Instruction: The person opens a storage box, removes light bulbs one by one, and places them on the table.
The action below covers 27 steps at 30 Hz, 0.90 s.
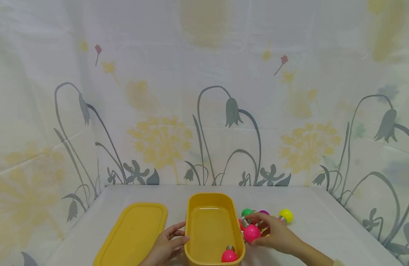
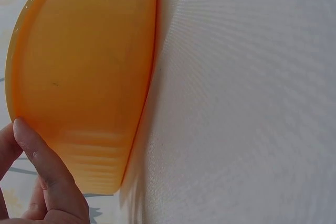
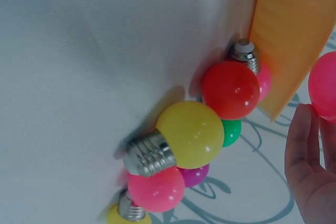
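A deep yellow plastic box [image 1: 211, 225] stands in front of me, with one pink light bulb [image 1: 229, 256] inside at its near right corner. My left hand [image 1: 169, 244] touches the box's left rim with fingertips and thumb; in the left wrist view the thumb [image 2: 44, 163] lies against the outer wall just below the rim. Just right of the box, my right hand [image 1: 274, 232] pinches another pink light bulb [image 1: 252, 234], its metal screw base pointing up and left. In the right wrist view this bulb [image 3: 324, 85] shows only partly, at the right edge.
Several coloured bulbs lie right of the box, among them a red one [image 3: 231, 90], a large yellow one [image 3: 191, 135], a green one [image 1: 247, 212] and a purple one [image 3: 194, 176]. A flat yellow lid [image 1: 134, 229] lies left of the box. A flower-patterned curtain [image 1: 204, 111] hangs behind the white-covered table.
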### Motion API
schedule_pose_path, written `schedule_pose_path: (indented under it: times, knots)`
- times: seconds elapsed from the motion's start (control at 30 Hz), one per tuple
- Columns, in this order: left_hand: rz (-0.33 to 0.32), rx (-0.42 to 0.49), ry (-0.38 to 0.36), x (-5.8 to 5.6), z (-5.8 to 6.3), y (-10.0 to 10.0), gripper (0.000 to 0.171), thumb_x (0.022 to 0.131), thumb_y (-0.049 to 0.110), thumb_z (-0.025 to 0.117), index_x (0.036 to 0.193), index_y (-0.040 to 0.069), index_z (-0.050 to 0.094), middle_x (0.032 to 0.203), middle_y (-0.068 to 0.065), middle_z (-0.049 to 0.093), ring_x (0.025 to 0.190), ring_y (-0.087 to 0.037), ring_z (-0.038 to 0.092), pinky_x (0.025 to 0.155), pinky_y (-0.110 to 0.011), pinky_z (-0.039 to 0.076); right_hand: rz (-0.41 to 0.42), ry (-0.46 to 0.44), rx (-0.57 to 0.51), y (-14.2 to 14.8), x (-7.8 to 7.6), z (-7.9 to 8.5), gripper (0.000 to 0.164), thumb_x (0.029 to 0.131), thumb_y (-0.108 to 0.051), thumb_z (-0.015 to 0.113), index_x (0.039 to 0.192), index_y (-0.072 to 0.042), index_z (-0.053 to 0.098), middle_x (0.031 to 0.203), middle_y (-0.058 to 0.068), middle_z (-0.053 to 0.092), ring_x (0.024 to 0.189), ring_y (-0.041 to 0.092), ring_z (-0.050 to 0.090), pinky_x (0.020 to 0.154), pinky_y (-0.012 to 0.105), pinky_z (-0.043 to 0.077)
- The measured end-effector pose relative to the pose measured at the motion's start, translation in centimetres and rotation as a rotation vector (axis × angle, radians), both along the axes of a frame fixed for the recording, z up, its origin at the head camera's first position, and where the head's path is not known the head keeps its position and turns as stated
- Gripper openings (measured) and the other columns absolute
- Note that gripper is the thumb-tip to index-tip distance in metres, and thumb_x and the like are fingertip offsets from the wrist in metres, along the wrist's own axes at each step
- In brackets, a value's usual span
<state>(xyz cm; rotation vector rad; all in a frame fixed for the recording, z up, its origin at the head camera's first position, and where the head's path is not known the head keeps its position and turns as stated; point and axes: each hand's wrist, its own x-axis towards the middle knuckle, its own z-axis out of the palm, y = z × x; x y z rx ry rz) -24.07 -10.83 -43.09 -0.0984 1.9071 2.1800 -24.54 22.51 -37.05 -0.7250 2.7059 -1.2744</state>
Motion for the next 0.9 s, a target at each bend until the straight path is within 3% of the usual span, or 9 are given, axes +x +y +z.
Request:
schedule_pose_path:
  times: [0.2,0.47,0.67,0.9]
  knots:
    - [0.005,-0.006,-0.013,0.0,0.0,0.0,0.067,0.081,0.019,0.073,0.136,-0.002,0.042,0.100,-0.010,0.055,0.073,-0.015,0.057,0.069,-0.026,0.053,-0.037,-0.006,0.006,1.5,0.1,-0.4,0.060,0.068,-0.023,0.083,0.120,-0.006,0.058,0.105,0.007,0.060,0.090,0.025,0.056,0.072,0.030,0.054]
    - [-0.007,0.007,0.002,0.2,0.3,-0.1,0.064,0.083,0.017,0.072,0.136,-0.003,0.042,0.100,-0.009,0.055,0.073,-0.014,0.058,0.069,-0.026,0.053,-0.169,-0.086,0.019,3.4,0.3,-1.2,0.065,0.066,-0.025,0.084,0.121,-0.003,0.056,0.104,0.008,0.059,0.086,0.021,0.056,0.069,0.031,0.055]
    - [-0.007,0.009,-0.001,0.2,0.2,-0.1,0.065,0.083,0.017,0.072,0.136,-0.003,0.041,0.100,-0.009,0.055,0.074,-0.014,0.058,0.068,-0.026,0.053,-0.197,-0.118,0.015,4.7,0.3,-1.4,0.067,0.066,-0.019,0.083,0.123,0.000,0.054,0.103,0.009,0.059,0.085,0.020,0.056,0.069,0.033,0.055]
    - [-0.006,0.005,0.012,0.2,0.2,-0.1,0.064,0.083,0.016,0.071,0.136,-0.003,0.041,0.101,-0.009,0.054,0.075,-0.014,0.057,0.069,-0.026,0.053,-0.227,-0.085,0.025,6.3,0.2,-1.9,0.069,0.067,-0.020,0.083,0.124,0.003,0.052,0.104,0.012,0.059,0.083,0.020,0.056,0.068,0.032,0.054]
